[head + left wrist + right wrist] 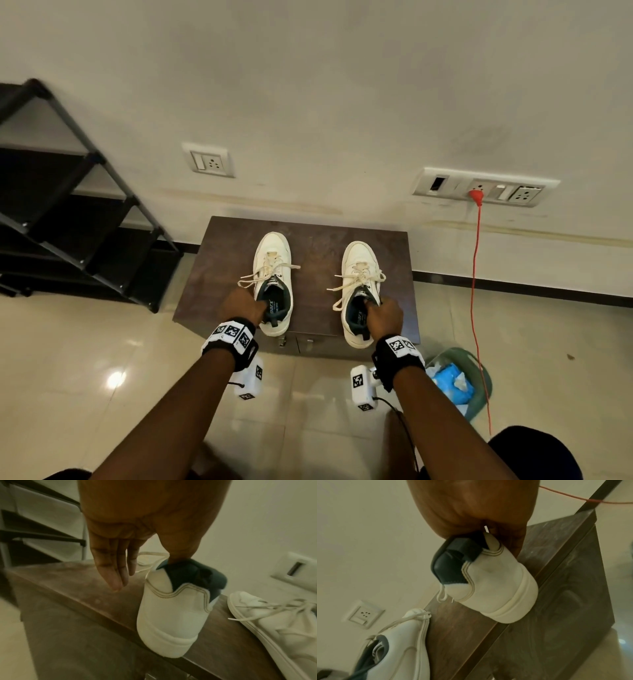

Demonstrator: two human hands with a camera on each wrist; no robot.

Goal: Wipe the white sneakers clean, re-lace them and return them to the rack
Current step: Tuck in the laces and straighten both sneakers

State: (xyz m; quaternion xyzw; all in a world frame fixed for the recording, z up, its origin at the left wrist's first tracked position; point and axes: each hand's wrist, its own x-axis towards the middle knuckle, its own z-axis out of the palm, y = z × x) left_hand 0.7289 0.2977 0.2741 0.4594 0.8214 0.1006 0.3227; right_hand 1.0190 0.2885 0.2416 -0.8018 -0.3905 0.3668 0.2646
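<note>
Two white sneakers with dark green collars and loose cream laces stand toes to the wall on a low brown cabinet. My left hand is at the left sneaker. Its thumb is hooked inside the collar, and its straight fingers hang down along the outer side of this sneaker. My right hand grips the collar of the right sneaker, fingers curled into the opening. In the right wrist view this sneaker has its heel at the cabinet's front edge. Both heels slightly overhang that edge.
A black shoe rack with dark shelves stands on the floor to the left. A green basin holding blue cloth sits on the floor at the right. A red cable hangs from a wall socket beside the cabinet.
</note>
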